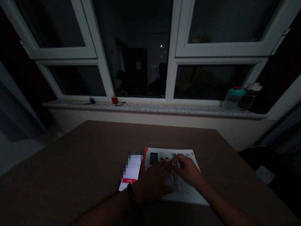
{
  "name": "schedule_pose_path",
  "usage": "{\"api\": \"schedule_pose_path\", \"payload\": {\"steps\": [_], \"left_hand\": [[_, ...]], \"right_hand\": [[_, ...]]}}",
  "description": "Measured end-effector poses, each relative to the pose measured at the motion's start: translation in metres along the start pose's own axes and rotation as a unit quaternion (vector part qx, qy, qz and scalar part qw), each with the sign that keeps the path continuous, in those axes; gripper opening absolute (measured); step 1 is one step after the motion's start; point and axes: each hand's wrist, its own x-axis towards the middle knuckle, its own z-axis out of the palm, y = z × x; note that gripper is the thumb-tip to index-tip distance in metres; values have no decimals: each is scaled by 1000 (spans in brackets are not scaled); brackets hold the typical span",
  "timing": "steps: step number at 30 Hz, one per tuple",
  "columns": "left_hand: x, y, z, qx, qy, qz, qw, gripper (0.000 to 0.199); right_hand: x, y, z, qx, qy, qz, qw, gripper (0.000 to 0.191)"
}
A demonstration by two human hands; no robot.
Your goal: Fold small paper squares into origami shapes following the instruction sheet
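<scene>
A printed magazine or booklet (178, 191) with an orange-red left edge lies on the dark wooden table. My left hand (155, 179) rests on its left half, fingers stretched out over the print, with a dark band around the wrist. Over the upper right of the page, my right hand (187, 168) is closed in a pinch, close to the left fingertips. A small pale pinkish bit shows at its fingertips, too dim to name. Left of the booklet lies a lit phone (131, 171), its screen partly pixelated, with a red bar low down.
The table (70, 166) reaches toward a speckled stone windowsill (150, 108). On the sill stand a jar with a teal lid (234, 97), a clear bottle (249, 97), a small red jar (114, 99) and a small dark bottle (91, 100). Curtains hang at both sides.
</scene>
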Motion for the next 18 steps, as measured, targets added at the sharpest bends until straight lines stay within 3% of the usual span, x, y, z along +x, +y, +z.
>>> {"api": "schedule_pose_path", "payload": {"steps": [9, 18], "left_hand": [[2, 1, 3, 39, 9, -12, 999, 64], [0, -4, 1, 62, 4, -30, 998, 63]], "right_hand": [[-2, 5, -1, -16, -24, -22, 999, 8], [2, 8, 2, -43, 24, -1, 999, 6]]}}
